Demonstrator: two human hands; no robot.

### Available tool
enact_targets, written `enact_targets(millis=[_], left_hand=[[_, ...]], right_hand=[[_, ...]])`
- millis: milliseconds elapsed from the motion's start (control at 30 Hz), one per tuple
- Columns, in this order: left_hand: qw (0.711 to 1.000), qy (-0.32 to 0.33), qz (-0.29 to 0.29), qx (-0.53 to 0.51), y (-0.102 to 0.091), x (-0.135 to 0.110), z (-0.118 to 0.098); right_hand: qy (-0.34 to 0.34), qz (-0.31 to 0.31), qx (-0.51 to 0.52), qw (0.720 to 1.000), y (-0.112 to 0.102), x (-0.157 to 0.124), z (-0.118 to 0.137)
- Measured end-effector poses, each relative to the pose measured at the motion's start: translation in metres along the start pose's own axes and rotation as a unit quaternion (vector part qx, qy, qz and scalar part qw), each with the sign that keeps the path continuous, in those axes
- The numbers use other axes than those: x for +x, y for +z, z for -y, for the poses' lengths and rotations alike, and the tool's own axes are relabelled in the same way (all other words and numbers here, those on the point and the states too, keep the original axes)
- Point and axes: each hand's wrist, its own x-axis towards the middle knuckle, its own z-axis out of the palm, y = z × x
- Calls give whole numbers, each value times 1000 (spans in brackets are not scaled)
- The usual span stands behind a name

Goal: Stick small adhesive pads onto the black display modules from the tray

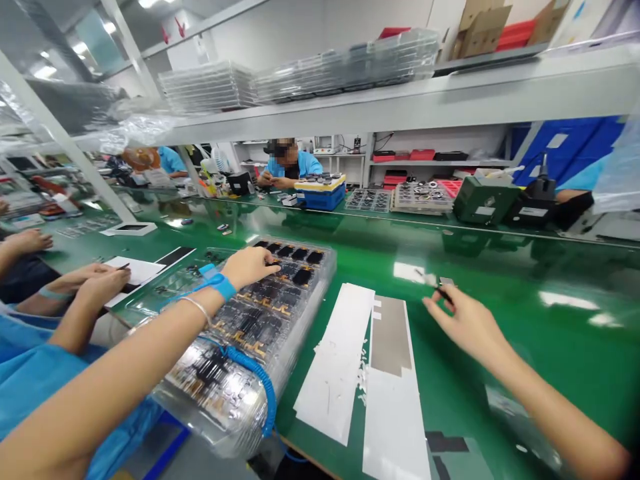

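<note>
i have the left hand [250,268] half-curled over the clear tray [306,320], at its dark parts [302,277] — can't tell if it grips one; the right hand [463,317], outstretched, pinches a small dark item [443,293].

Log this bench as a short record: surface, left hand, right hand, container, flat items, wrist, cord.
Surface: glossy green tabletop
Left hand: over the tray, fingers near black square parts; grip unclear
Right hand: pinching a slim dark tool, tip blurred
Container: stacked clear plastic trays
Flat items: two long white sheets, side by side; right one partly grey-brown
Left wrist: blue band
Cord: blue, coiled, beside the trays' near end
</note>
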Motion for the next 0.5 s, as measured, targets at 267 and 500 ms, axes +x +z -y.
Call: enact_targets(millis=[267, 500], left_hand=[[999, -36, -22, 16, -1, 9, -22], [990, 92, 18, -104, -16, -90, -69]], right_hand=[[-166, 2, 124, 978, -11, -120, 39], [-152, -5, 227, 962, 0, -129, 37]])
